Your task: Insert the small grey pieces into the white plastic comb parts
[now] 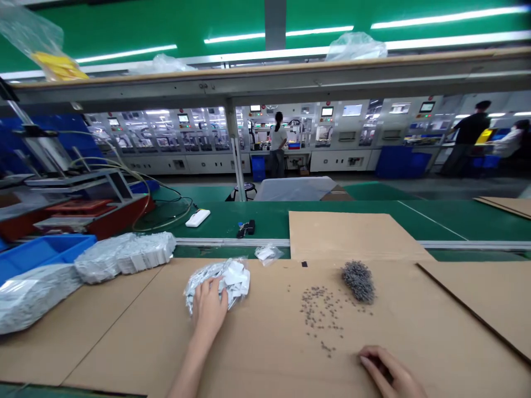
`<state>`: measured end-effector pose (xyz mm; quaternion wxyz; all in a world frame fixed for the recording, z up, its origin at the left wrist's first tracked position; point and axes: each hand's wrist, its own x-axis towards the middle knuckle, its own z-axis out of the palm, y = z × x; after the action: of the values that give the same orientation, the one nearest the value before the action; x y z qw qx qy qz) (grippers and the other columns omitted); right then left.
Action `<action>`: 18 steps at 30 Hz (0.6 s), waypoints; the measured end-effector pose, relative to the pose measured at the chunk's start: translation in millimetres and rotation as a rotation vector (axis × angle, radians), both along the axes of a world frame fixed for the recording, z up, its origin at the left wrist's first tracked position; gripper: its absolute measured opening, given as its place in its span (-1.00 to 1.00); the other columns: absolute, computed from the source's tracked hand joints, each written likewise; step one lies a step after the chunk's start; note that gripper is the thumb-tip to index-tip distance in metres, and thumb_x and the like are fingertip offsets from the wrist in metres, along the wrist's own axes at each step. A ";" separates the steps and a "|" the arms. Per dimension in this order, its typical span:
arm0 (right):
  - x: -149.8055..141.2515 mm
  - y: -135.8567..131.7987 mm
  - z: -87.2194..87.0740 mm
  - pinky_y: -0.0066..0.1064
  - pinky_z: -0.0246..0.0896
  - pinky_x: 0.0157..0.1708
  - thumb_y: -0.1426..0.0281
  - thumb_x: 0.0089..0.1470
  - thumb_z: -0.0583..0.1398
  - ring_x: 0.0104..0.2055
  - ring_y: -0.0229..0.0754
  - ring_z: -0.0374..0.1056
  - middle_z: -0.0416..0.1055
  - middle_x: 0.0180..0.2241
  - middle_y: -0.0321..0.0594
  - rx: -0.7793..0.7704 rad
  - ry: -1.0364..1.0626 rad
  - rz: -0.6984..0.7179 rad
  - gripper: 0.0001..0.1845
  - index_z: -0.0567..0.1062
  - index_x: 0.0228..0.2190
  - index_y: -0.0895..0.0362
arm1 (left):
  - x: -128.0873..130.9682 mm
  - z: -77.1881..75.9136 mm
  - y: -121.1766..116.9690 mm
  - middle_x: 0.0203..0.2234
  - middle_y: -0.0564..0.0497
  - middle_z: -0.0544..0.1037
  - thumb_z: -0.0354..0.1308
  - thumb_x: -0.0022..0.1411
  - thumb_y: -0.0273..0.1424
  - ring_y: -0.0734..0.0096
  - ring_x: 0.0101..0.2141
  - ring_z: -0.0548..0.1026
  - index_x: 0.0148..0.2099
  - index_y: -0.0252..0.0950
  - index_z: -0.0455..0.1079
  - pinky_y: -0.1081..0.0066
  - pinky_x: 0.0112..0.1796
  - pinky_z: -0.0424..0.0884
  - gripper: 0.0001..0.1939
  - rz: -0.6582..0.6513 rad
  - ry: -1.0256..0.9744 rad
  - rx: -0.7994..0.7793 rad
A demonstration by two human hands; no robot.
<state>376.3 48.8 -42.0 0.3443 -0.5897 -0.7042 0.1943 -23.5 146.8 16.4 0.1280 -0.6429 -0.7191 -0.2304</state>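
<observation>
Foil bag (215,270) of white pieces (237,279) lies steady on the cardboard (124,337) under my left hand (209,307), fingers (205,290) together, clamped or not I cannot tell, my right hand (385,369) curled empty near grey parts (319,315).

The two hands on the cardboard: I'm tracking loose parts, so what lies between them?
In the head view, scattered small grey parts lie on the cardboard sheet between the left hand and the right hand.
</observation>
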 end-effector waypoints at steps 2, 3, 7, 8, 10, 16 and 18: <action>-0.1 -0.8 -1.1 -0.53 0.30 -0.43 0.21 -0.05 0.08 -0.44 -0.19 0.37 0.44 -0.48 -0.24 -0.001 0.027 -0.074 -0.79 0.42 -0.42 0.06 | 0.8 2.6 8.5 -0.21 -0.10 0.33 -0.10 0.09 -0.48 0.16 -0.18 0.24 -0.04 -0.27 0.27 0.26 -0.14 0.15 -0.65 -0.024 0.030 -0.048; -0.2 -0.3 -2.1 -0.54 0.30 -0.47 0.20 -0.06 0.08 -0.48 -0.20 0.36 0.43 -0.51 -0.25 -0.002 0.040 -0.098 -0.78 0.41 -0.43 0.06 | 1.4 3.9 13.2 -0.19 -0.09 0.33 -0.10 0.08 -0.51 0.17 -0.17 0.24 -0.04 -0.25 0.27 0.27 -0.14 0.15 -0.63 -0.047 0.043 -0.065; -2.6 7.6 -8.7 -0.54 0.27 -0.58 0.18 -0.07 0.08 -0.59 -0.24 0.31 0.37 -0.60 -0.29 0.019 0.052 -0.161 -0.78 0.38 -0.48 0.06 | 3.7 11.9 30.0 -0.14 -0.11 0.32 -0.14 0.08 -0.56 0.20 -0.12 0.22 -0.01 -0.27 0.26 0.30 -0.11 0.12 -0.59 -0.116 0.090 -0.133; -3.5 10.2 -10.6 -0.53 0.27 -0.57 0.19 -0.08 0.08 -0.58 -0.24 0.31 0.37 -0.59 -0.28 0.036 0.048 -0.170 -0.79 0.38 -0.49 0.06 | 3.7 14.5 32.3 -0.13 -0.12 0.31 -0.14 0.09 -0.54 0.19 -0.10 0.21 0.00 -0.29 0.23 0.29 -0.10 0.11 -0.60 -0.132 0.096 -0.161; -5.0 14.8 -14.1 -0.50 0.29 -0.51 0.20 -0.08 0.09 -0.53 -0.22 0.32 0.38 -0.53 -0.25 0.067 0.043 -0.171 -0.80 0.37 -0.48 0.07 | 2.9 19.4 33.2 -0.10 -0.13 0.30 -0.12 0.11 -0.48 0.17 -0.08 0.20 0.01 -0.29 0.22 0.27 -0.09 0.10 -0.61 -0.178 0.104 -0.217; -5.6 17.3 -17.6 -0.44 0.30 -0.38 0.22 -0.06 0.08 -0.40 -0.19 0.34 0.40 -0.40 -0.21 0.043 0.015 -0.163 -0.80 0.38 -0.40 0.07 | -0.1 28.6 26.9 -0.10 -0.12 0.31 -0.09 0.06 -0.44 0.13 -0.05 0.20 0.04 -0.21 0.19 0.24 -0.09 0.09 -0.56 -0.280 0.095 -0.394; -5.1 16.0 -17.6 -0.43 0.30 -0.35 0.22 -0.05 0.08 -0.38 -0.18 0.34 0.40 -0.39 -0.21 0.042 -0.004 -0.161 -0.80 0.38 -0.40 0.07 | 0.1 31.0 30.8 -0.04 -0.16 0.27 -0.06 0.03 -0.38 0.04 -0.02 0.16 0.10 -0.21 0.10 0.18 -0.09 0.09 -0.48 -0.250 0.080 -0.497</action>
<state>371.2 64.9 -59.6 0.3695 -0.6376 -0.6591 0.1502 -23.4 177.7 47.4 -0.0347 -0.7469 -0.6631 -0.0353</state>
